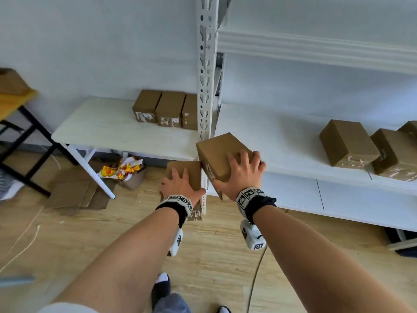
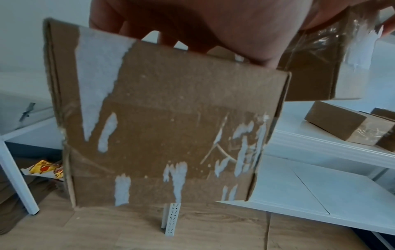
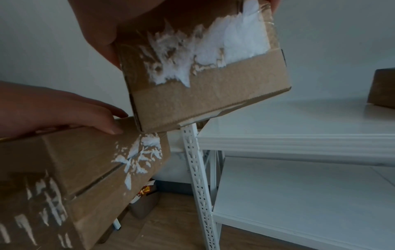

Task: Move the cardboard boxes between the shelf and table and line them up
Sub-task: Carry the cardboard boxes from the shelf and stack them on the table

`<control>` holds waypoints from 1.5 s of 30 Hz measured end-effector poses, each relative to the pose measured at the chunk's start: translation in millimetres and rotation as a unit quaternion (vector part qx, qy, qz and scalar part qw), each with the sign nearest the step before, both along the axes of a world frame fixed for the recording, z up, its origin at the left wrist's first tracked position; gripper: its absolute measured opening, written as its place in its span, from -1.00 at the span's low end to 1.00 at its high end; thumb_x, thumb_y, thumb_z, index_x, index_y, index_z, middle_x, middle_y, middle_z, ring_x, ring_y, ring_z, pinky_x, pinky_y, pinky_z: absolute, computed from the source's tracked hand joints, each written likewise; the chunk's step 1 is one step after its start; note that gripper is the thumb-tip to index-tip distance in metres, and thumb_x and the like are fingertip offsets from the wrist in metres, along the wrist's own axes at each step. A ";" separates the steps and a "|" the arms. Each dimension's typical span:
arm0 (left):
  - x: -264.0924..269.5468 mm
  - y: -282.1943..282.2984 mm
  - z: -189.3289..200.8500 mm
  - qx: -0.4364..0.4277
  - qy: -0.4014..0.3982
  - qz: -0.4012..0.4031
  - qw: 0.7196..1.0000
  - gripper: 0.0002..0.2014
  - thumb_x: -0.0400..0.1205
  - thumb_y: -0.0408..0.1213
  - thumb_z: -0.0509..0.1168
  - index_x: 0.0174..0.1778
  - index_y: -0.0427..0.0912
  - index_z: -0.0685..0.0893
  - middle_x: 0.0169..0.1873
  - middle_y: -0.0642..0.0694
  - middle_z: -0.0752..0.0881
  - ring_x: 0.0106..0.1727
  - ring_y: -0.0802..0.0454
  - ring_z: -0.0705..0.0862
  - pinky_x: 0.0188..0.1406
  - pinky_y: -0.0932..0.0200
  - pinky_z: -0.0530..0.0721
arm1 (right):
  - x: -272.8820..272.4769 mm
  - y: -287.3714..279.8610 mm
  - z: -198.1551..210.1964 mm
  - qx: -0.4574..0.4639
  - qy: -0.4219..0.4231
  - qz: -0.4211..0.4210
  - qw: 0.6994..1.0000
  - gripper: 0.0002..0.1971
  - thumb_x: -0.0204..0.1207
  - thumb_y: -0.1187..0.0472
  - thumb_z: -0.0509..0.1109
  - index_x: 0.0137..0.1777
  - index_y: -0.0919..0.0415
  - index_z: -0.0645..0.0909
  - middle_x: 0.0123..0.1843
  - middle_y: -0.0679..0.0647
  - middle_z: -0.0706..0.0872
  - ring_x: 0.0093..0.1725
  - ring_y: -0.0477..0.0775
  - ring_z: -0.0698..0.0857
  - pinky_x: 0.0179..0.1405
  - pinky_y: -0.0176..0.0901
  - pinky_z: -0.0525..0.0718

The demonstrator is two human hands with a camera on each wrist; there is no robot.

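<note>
- Left-hand box: brown cardboard, held in the air in front of the shelf post, lower than the other held box. The left hand lies over its top with fingers spread and curled over the edges, grasping it. In the left wrist view its near face is roughly square, scarred with white torn-label scraps and shiny clear tape. Long axis cannot be told.
- Right-hand box: brown cardboard, held in the air just beside and above the first, tilted, one corner pointing up toward the post. The right hand grasps it from above, fingers spread over the top and wrapped round the edges. Its long axis runs away from the person. In the right wrist view its side carries a large white torn-paper patch under clear tape.
- The two held boxes sit close at their corners; whether they touch cannot be told.
- Table: white top, white legs, left of the post. Three boxes stand on it in a row by the wall, sides touching, torn-label faces toward the person.
- Shelf: white, right of the post. Two boxes lie near its right end, skewed, close together, with part of a third behind them.
- Floor: wood pattern, with flattened cardboard and a yellow wrapper under the table.
</note>
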State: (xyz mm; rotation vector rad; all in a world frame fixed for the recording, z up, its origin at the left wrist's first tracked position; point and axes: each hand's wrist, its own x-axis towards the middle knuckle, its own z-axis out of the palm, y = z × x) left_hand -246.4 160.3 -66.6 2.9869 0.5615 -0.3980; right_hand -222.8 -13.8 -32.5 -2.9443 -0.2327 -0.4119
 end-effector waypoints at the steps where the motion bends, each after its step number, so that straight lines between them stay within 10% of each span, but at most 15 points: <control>1: 1.0 12.0 0.4 -0.002 0.001 0.005 1.000 0.00 0.39 0.52 0.14 0.71 0.15 0.06 0.67 -0.14 0.09 0.42 -0.40 0.38 0.24 -0.19 0.56 | 0.9 12.2 -1.3 -0.003 0.004 0.002 1.000 -0.09 0.08 -0.53 0.31 0.39 -0.03 0.59 0.34 0.15 0.55 0.42 0.55 0.35 0.30 0.38 0.38; 17: 101.2 280.3 22.2 0.003 -0.018 0.016 1.000 -0.04 0.43 0.54 0.13 0.67 0.04 0.19 0.64 -0.22 0.18 0.45 -0.48 0.38 0.27 -0.29 0.55 | 75.6 284.1 1.3 0.015 0.069 -0.041 0.997 -0.04 0.16 -0.61 0.20 0.51 -0.08 0.45 0.47 0.10 0.42 0.54 0.47 0.20 0.44 0.42 0.26; 45: 448.8 323.2 30.7 0.013 -0.073 -0.034 0.997 -0.05 0.45 0.43 0.22 0.70 0.08 0.09 0.69 -0.17 0.08 0.43 -0.47 0.36 0.29 -0.26 0.50 | 393.3 352.2 1.2 0.029 0.129 -0.138 0.982 -0.04 0.29 -0.59 0.21 0.61 -0.03 0.29 0.63 0.13 0.15 0.61 0.49 0.03 0.53 0.45 0.16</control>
